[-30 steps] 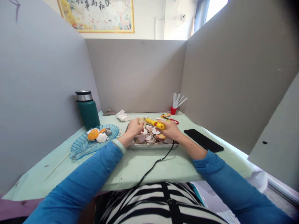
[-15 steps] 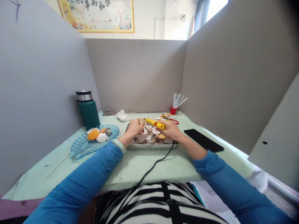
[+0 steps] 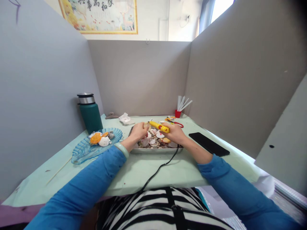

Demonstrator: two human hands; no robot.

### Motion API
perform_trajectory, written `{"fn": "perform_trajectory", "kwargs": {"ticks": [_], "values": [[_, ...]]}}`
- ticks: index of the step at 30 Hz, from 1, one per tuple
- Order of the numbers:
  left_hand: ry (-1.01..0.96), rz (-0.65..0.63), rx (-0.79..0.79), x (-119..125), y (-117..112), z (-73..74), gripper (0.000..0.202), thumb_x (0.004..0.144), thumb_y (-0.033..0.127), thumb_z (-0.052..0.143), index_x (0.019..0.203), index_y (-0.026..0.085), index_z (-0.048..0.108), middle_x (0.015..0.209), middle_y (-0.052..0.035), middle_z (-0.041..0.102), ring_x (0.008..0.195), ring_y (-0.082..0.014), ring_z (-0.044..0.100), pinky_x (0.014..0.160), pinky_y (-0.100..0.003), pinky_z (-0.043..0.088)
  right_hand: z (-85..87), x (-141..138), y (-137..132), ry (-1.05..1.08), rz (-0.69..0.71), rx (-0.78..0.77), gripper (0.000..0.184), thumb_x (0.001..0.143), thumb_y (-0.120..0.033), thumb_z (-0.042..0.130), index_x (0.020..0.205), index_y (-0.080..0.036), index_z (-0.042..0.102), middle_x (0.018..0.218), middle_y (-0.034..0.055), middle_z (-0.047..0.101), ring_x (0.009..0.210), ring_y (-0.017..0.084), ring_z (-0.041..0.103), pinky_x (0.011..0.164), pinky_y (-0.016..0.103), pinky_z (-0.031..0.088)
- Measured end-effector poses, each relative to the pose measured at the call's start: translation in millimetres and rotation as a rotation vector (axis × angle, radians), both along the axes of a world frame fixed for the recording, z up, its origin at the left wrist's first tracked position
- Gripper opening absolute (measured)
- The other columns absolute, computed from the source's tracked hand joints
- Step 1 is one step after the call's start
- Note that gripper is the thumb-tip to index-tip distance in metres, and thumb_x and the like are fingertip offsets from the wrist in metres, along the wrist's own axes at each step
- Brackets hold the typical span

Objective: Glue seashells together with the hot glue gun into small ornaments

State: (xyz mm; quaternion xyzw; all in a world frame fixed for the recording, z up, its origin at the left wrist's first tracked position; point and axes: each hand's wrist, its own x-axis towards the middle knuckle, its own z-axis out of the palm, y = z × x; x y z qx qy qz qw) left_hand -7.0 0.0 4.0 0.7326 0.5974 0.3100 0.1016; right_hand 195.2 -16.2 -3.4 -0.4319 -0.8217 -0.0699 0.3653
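Head view — left hand (image 3: 139,131), right hand (image 3: 176,133) mid-tray (image 3: 155,150) — bare table (image 3: 172,171) nearer

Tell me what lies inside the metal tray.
A heap of pink, white and orange shells fills the metal tray. The left hand and right hand cover its far part.

Left hand (image 3: 138,131) and right hand (image 3: 176,133) curled, close together.

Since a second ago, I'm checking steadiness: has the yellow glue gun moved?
No. The glue gun, in the right hand, holds the same spot above the tray.
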Motion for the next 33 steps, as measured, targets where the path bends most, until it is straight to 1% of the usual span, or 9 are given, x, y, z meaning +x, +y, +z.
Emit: {"fn": "perform_trajectory", "kwargs": {"ticks": [8, 15, 22, 33], "values": [[-0.004, 0.032, 0.008, 0.1, -1.0, 1.1, 0.017, 0.08, 0.026, 0.041, 0.075, 0.015, 0.053, 0.053, 0.001, 0.062, 0.036, -0.0065, 0.048, 0.043, -0.016, 0.033, 0.9, -0.6, -0.4, 0.007, -0.01, -0.002, 0.017, 0.072, -0.032, 0.054, 0.082, -0.021, 0.063, 0.073, 0.001, 0.063, 0.062, 0.012, 0.053, 0.054, 0.02, 0.029], [-0.041, 0.058, 0.03, -0.5, -1.5, 1.4, 0.016, 0.08, 0.027, 0.043, 0.078, 0.015, 0.053, 0.054, 0.0007, 0.062, 0.037, -0.0072, 0.049, 0.044, -0.017, 0.034, 1.4, -0.3, -0.9, 0.01, -0.016, 0.002, 0.017, 0.071, -0.033, 0.053, 0.08, -0.021, 0.062, 0.069, 0.0004, 0.061, 0.059, 0.012, 0.051, 0.053, 0.02, 0.027], [-0.072, 0.047, 0.058, -1.9, 0.4, -0.3, 0.017, 0.081, 0.028, 0.042, 0.08, 0.015, 0.054, 0.055, 0.0003, 0.063, 0.036, -0.007, 0.049, 0.043, -0.017, 0.034, 1.8, -0.7, -1.4, 0.009, -0.028, 0.0, 0.017, 0.071, -0.032, 0.053, 0.079, -0.021, 0.062, 0.068, 0.0005, 0.061, 0.059, 0.012, 0.051, 0.052, 0.02, 0.027], [-0.068, 0.026, 0.045, -2.4, 0.9, -1.5, 0.016, 0.08, 0.026, 0.042, 0.08, 0.015, 0.053, 0.056, 0.0005, 0.063, 0.036, -0.0075, 0.05, 0.043, -0.017, 0.035, 0.4, 0.1, -0.5, 0.003, -0.016, 0.002, 0.017, 0.071, -0.032, 0.053, 0.079, -0.021, 0.062, 0.069, 0.0006, 0.061, 0.059, 0.012, 0.051, 0.053, 0.02, 0.028]]}}
